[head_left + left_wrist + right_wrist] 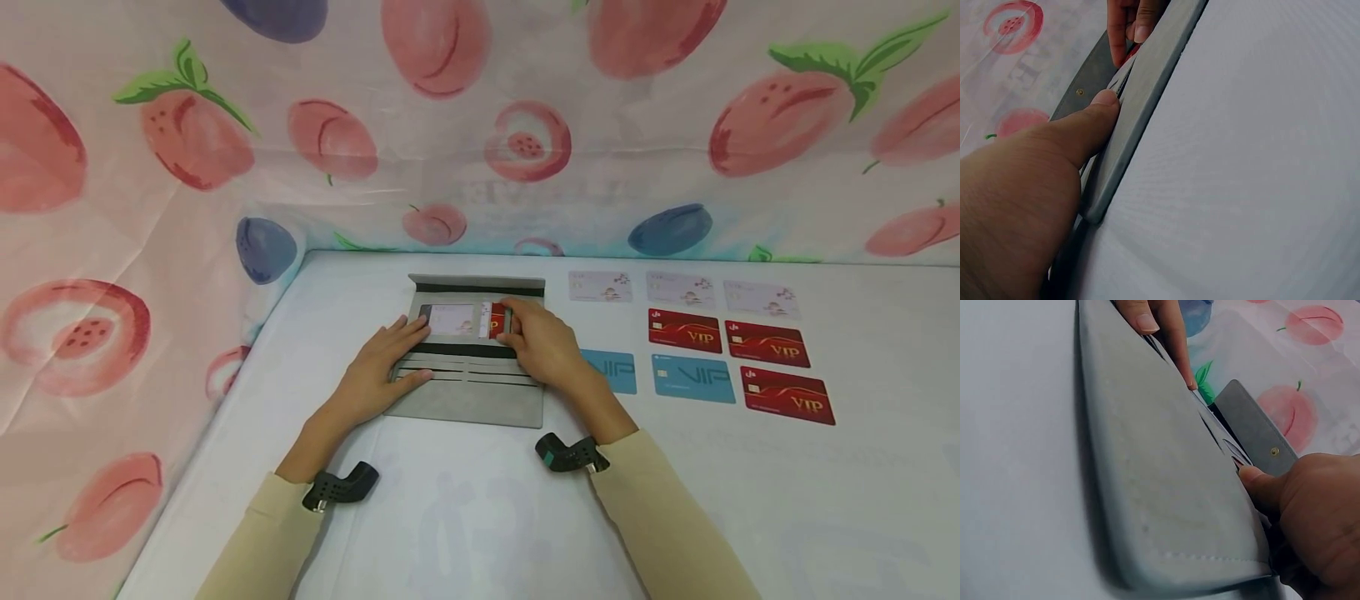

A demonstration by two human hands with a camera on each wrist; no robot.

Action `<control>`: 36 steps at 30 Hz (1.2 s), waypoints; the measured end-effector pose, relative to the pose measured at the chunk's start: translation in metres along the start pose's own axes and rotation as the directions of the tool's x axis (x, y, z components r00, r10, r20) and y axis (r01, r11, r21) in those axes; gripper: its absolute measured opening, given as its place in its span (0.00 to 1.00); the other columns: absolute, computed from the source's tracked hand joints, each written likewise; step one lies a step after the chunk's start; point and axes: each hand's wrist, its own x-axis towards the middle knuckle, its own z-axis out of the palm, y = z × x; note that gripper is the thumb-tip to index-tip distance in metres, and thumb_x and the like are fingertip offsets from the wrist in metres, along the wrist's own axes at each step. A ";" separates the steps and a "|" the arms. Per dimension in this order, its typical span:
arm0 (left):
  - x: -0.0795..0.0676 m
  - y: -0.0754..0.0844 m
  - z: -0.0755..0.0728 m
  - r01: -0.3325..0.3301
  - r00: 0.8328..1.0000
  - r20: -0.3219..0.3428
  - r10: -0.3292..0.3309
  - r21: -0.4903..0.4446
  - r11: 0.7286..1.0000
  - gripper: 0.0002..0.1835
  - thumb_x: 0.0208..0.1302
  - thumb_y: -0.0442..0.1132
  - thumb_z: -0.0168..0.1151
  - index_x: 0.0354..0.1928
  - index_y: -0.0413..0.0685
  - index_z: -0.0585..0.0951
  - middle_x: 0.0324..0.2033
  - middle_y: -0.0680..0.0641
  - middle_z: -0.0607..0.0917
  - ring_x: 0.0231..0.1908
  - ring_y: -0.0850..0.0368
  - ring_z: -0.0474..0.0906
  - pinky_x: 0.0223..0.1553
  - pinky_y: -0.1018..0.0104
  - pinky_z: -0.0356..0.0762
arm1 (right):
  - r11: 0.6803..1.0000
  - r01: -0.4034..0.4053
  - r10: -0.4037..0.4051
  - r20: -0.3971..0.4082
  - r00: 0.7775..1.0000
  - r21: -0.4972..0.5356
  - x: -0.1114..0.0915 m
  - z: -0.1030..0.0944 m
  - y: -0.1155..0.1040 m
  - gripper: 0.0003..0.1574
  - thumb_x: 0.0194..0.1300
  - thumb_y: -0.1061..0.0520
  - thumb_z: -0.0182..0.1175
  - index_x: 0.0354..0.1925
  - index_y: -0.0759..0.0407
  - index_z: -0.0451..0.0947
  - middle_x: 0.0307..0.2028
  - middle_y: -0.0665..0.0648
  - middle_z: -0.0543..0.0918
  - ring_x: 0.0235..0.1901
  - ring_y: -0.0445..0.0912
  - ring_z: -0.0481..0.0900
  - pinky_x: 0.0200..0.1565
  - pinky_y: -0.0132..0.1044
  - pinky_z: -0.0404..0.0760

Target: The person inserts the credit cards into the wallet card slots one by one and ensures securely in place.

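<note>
Two hands work at an unfolded grey wallet (pixel 465 408) near the bench's (pixel 450 517) far edge.
The left hand (pixel 381 367), grip wide, rests on the wallet's left side; a pale card (pixel 452 320) shows within; the right hand's (pixel 545 343) narrow grip pinches a red card (pixel 497 322) in the wallet; rightward along the far edge lie more cards (pixel 685 331).

Long beige sleeves (pixel 262 542). Black bent wrist camera (pixel 354 483) on each wrist, silvery metal bit (pixel 321 506) beneath; green patch (pixel 549 459) on right one.
</note>
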 end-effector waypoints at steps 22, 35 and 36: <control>0.000 0.001 0.000 -0.025 1.000 -0.016 0.025 -0.008 1.000 0.35 0.62 0.47 0.65 0.69 0.42 0.66 0.70 0.45 0.63 0.71 0.45 0.49 0.70 0.50 0.43 | 1.000 0.016 -0.016 -0.001 1.000 -0.014 0.002 0.003 -0.001 0.32 0.66 0.51 0.61 0.65 0.58 0.68 0.25 0.52 0.71 0.24 0.44 0.68 0.24 0.36 0.64; 0.000 0.001 0.000 -0.012 1.000 -0.010 0.011 -0.016 1.000 0.36 0.62 0.48 0.65 0.69 0.43 0.66 0.70 0.46 0.63 0.71 0.46 0.49 0.70 0.50 0.42 | 1.000 0.017 -0.017 0.011 1.000 -0.016 0.003 0.002 -0.002 0.32 0.65 0.49 0.62 0.64 0.56 0.70 0.22 0.51 0.70 0.20 0.44 0.66 0.21 0.35 0.61; 0.000 0.001 0.000 -0.011 1.000 -0.010 0.011 -0.015 1.000 0.36 0.62 0.48 0.65 0.69 0.43 0.66 0.70 0.46 0.63 0.71 0.46 0.49 0.70 0.50 0.42 | 1.000 0.016 -0.015 0.014 1.000 -0.016 0.003 0.002 -0.002 0.32 0.65 0.49 0.62 0.64 0.56 0.70 0.22 0.51 0.70 0.20 0.44 0.66 0.21 0.35 0.61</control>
